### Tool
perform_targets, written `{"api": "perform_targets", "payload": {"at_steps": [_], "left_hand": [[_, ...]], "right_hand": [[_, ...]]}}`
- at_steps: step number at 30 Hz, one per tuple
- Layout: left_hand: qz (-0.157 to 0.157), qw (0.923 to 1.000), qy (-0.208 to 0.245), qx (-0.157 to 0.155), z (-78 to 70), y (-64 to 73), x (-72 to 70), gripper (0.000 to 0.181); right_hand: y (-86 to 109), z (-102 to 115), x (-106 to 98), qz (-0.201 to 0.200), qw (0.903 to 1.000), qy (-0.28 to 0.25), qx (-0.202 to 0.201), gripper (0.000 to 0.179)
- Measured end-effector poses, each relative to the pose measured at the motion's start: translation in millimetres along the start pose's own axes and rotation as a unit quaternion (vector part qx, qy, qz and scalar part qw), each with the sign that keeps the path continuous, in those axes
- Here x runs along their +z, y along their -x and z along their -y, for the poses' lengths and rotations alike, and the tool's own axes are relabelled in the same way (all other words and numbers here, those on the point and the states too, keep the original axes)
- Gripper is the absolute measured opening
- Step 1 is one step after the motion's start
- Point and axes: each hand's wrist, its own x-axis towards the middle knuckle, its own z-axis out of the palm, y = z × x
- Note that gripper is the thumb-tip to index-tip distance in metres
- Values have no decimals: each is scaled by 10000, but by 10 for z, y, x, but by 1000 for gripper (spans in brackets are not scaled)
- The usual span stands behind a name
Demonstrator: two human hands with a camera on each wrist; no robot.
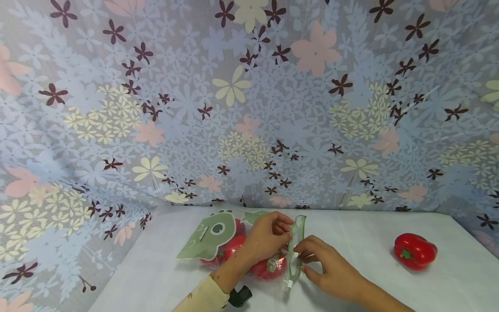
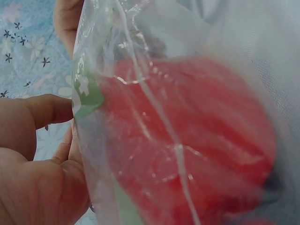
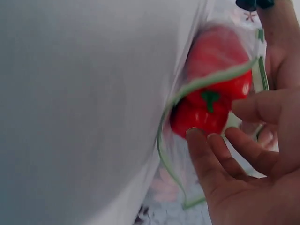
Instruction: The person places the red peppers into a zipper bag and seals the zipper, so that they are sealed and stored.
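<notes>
- left hand (image 1: pixel 267 238) seems to pinch the clear bag (image 1: pixel 204 238) by its mouth; right hand (image 1: pixel 333 271) sits opposite, at the green rim (image 1: pixel 302 223), thumb and fingers apart; any contact with the plastic is hard to tell.
- bag lies left of centre on the desk (image 1: pixel 358 234), red peppers (image 1: pixel 269 268) inside; one loose pepper (image 1: pixel 418 251) rests well apart, at right.
- tilting the mouth down could spill the nearest pepper; a slack pinch could let the rim fold over.
- long axis of the bag runs left to right, mouth pointing right; the loose pepper's stem (image 1: pixel 406 254) faces near left.
</notes>
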Motion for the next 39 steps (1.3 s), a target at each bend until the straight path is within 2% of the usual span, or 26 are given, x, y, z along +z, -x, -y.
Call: {"api": "perform_targets", "payload": {"at_steps": [4, 10, 16, 20, 26, 31, 36, 39], "left_hand": [[5, 10000, 35, -48, 6, 0, 3, 23], [11, 9999, 123, -106, 6, 2, 3, 24], [74, 9997, 180, -130, 14, 1, 3, 24], [96, 9996, 190, -162, 21, 3, 5, 24], [53, 9998, 110, -184, 21, 3, 5, 23], [47, 9998, 68, -180, 18, 1, 10, 23], [55, 9998, 86, -170, 18, 5, 9, 23], [57, 9998, 97, -163, 21, 8, 6, 23]], "right_hand": [[49, -11, -127, -19, 9960, 898, -21, 47], [112, -57, -383, 196, 9734, 2243, 434, 48], [159, -139, -642, 401, 9564, 2833, 589, 53], [196, -190, -816, 401, 9502, 2999, 740, 55], [283, -277, -1138, 556, 9505, 2852, 1105, 59], [404, -384, -1407, 689, 9489, 2824, 1231, 64], [512, -434, -1577, 963, 9481, 2711, 1352, 70], [572, -455, -1664, 1065, 9425, 2775, 1529, 75]]}}
